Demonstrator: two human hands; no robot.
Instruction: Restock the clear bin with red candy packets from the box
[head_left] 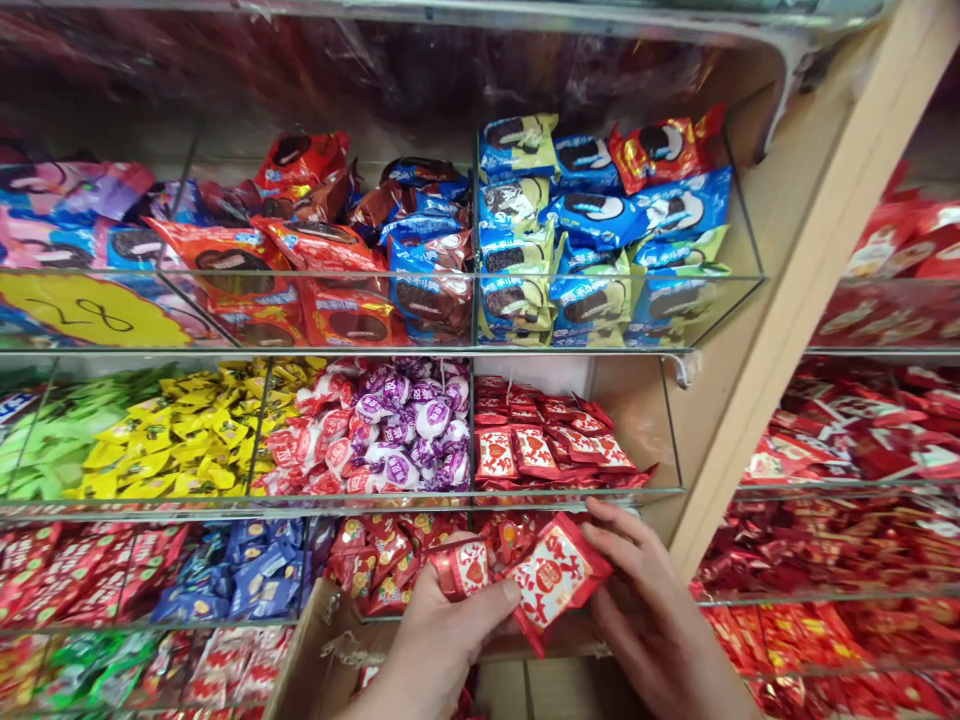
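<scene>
My left hand is closed round small red-and-white wrapped packets, in front of the lower shelves. Its thumb presses on the near corner of one packet, and a second packet shows behind the thumb. At the right end of the first packet is my right hand, its fingers stretched out and apart by the wrapper's edge. Whether they touch it is hard to make out. Similar red-and-white packets lie in rows in the shelf compartment just above. An open cardboard box stands below my hands, with some red packets partly visible inside.
Clear dividers part the shelves. Purple and red round sweets and yellow sweets lie left of the rows. Above are wrapped cookies and a yellow price sign. A wooden upright separates more red packets at right.
</scene>
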